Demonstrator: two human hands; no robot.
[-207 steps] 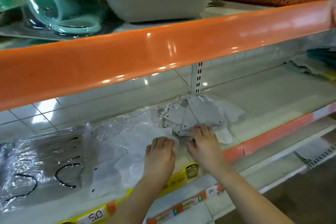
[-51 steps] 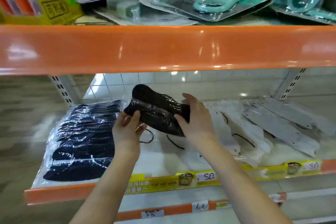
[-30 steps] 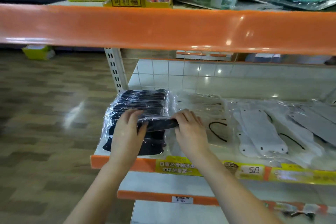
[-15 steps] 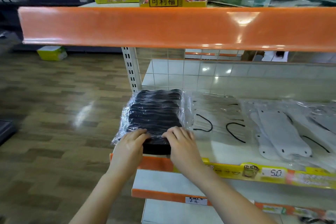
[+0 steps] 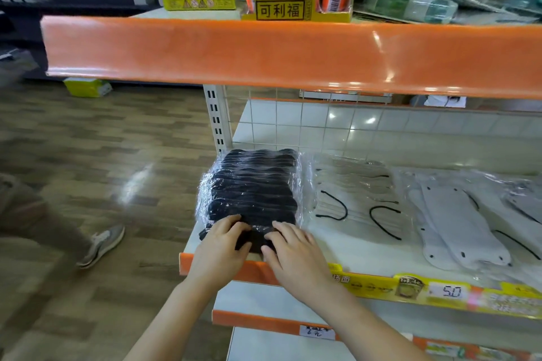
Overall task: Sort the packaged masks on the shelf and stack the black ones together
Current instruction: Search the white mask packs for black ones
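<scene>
The orange-edged shelf (image 5: 228, 269) carries all the goods, and its white board is at the left end of the rack. Above it runs the upper shelf (image 5: 293, 53) with a wide orange front. On that upper shelf stands a yellow display box (image 5: 280, 10) with orange packs in it.

On the left end of the lower shelf lies the stack of black masks (image 5: 252, 184), each in clear plastic wrap, overlapped in a row from the back wall to the front edge. Just beside it, to the right, lie the white masks with black ear loops (image 5: 355, 199), and further right the grey-white masks (image 5: 457, 223), also in clear wrap.

The left hand (image 5: 218, 246) and the right hand (image 5: 293, 252) both rest on the front end of the black stack. Their fingers are lightly bent and press down on the nearest black pack; they are not closed around it.

A yellow price strip (image 5: 448, 291) sits on the front edge, marked 5.0.
</scene>
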